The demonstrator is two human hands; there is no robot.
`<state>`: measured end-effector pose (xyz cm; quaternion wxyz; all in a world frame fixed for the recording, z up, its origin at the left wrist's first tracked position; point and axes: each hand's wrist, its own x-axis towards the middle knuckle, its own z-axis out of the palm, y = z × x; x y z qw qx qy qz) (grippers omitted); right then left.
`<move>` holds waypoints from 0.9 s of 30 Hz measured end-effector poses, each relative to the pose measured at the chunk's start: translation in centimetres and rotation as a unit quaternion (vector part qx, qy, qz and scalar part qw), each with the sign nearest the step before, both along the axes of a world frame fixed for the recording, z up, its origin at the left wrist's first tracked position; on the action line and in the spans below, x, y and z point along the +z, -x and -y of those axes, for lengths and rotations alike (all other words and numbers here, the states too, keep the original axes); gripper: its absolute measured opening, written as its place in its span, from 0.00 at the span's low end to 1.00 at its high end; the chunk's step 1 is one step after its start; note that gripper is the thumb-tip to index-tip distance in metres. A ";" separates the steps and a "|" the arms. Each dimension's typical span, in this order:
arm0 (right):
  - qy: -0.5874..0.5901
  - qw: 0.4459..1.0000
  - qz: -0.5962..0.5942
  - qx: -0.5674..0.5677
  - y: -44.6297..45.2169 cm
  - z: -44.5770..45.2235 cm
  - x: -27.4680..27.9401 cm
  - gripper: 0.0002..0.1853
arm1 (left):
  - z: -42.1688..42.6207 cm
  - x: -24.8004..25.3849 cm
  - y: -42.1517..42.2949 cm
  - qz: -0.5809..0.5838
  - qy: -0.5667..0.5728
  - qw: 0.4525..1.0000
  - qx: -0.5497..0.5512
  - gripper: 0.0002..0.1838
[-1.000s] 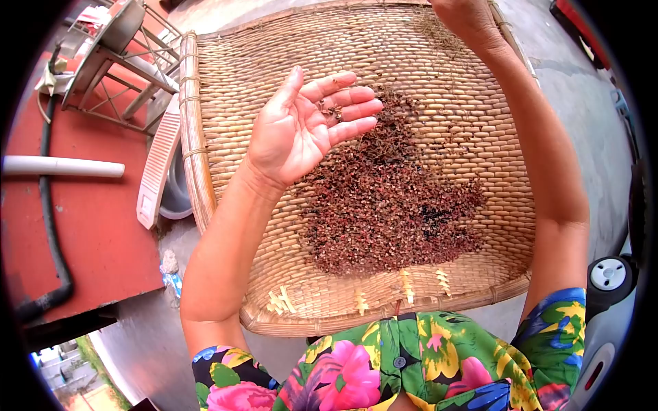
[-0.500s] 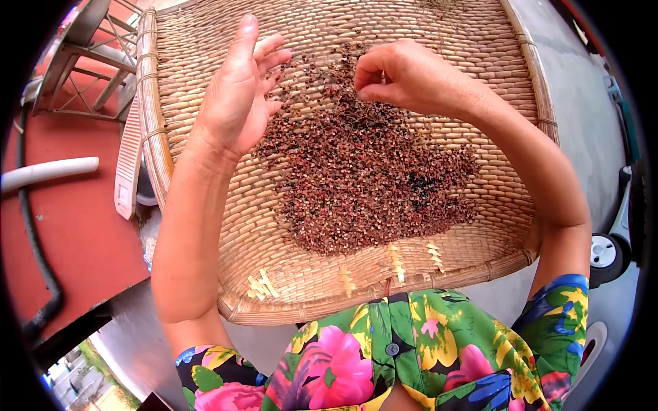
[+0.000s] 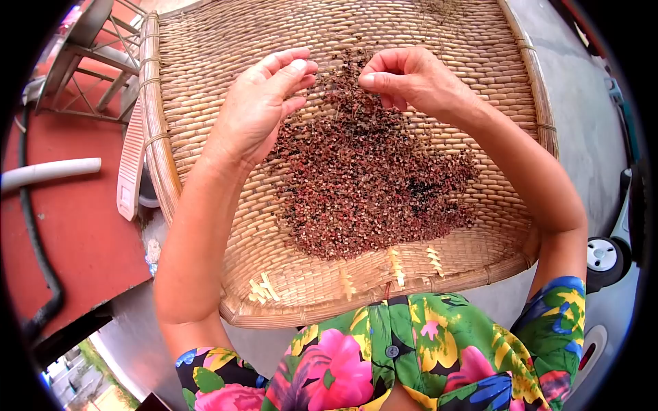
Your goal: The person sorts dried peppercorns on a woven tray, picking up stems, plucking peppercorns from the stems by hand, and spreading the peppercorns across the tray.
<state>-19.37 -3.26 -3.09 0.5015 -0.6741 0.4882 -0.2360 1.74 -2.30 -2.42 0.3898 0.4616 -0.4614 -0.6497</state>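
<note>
A heap of dried reddish-brown peppercorn husks mixed with black seeds (image 3: 377, 185) lies on a large woven winnowing basket (image 3: 253, 219). My left hand (image 3: 264, 103) hovers over the upper left side of the heap, fingers loosely bent and apart, with nothing visible in it. Across from it, my right hand (image 3: 418, 82) is above the thin upper end of the heap. Its thumb and forefinger are pinched together; whatever is between them is too small to make out.
Thin stalks (image 3: 442, 8) lie at the basket's far edge. To the left are a red surface (image 3: 82, 226) with a white pipe (image 3: 51, 172), a pale slotted plastic piece (image 3: 130, 164) and a metal frame (image 3: 89, 61). A wheel (image 3: 603, 255) stands at the right.
My left hand has turned inward and moved right, its raised thumb now down near the fingers. My right hand has shifted slightly and stays pinched.
</note>
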 end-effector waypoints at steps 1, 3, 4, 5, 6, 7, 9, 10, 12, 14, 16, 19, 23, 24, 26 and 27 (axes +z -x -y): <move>-0.060 0.997 0.057 -0.010 0.2 0.3 0.6 0.11 | -0.1 0.0 0.2 -0.010 -0.003 1.000 -0.020 0.17; -0.104 0.984 0.138 -0.034 0.1 0.3 0.9 0.09 | -0.4 -0.1 0.6 -0.027 -0.005 0.997 -0.066 0.17; -0.149 0.967 0.202 -0.036 0.0 0.2 1.2 0.09 | -0.6 0.1 0.9 -0.037 -0.005 0.996 -0.082 0.17; -0.195 0.944 0.264 -0.038 -0.2 0.0 1.4 0.09 | -0.9 0.3 1.2 -0.062 -0.026 0.993 -0.098 0.18; -0.191 0.945 0.261 -0.052 -0.6 -0.4 1.6 0.08 | -1.0 0.4 1.3 -0.097 -0.052 0.987 -0.120 0.18; -0.192 0.944 0.261 -0.067 -0.8 -0.6 1.4 0.08 | -1.1 0.4 1.4 -0.133 -0.077 0.978 -0.142 0.18; -0.186 0.943 0.266 -0.065 -1.1 -1.1 1.5 0.08 | -1.3 0.0 1.9 -0.134 -0.073 0.978 -0.141 0.17; -0.186 0.943 0.267 -0.064 -1.1 -1.2 1.6 0.08 | -1.4 -0.2 1.9 -0.136 -0.070 0.978 -0.140 0.17; -0.135 0.958 0.249 -0.046 -1.0 -1.3 1.9 0.09 | -1.3 -0.2 1.8 -0.127 -0.075 0.978 -0.145 0.15; -0.097 0.967 0.230 -0.057 -1.5 -1.8 2.0 0.10 | -1.4 -0.4 1.9 -0.118 -0.082 0.978 -0.153 0.13; -0.015 0.982 0.181 -0.057 -1.7 -1.9 1.8 0.11 | -1.7 -0.5 2.0 -0.128 -0.087 0.979 -0.136 0.10; -0.063 0.979 0.183 -0.071 -1.6 -1.8 1.8 0.11 | -1.6 0.0 2.0 -0.144 -0.098 0.976 -0.128 0.07; -0.146 0.945 0.280 -0.085 -1.4 -1.6 1.5 0.11 | -1.7 0.5 2.0 -0.112 -0.074 0.985 -0.105 0.07; -0.140 0.949 0.268 -0.092 -1.3 -1.5 1.4 0.11 | -1.7 0.5 1.9 -0.112 -0.073 0.985 -0.105 0.07; -0.145 0.945 0.270 -0.113 -1.3 -1.6 1.8 0.12 | -1.7 0.5 1.9 -0.110 -0.060 0.987 -0.102 0.07; -0.152 0.941 0.271 -0.135 -1.4 -1.7 2.0 0.12 | -1.7 0.5 1.9 -0.110 -0.060 0.987 -0.102 0.07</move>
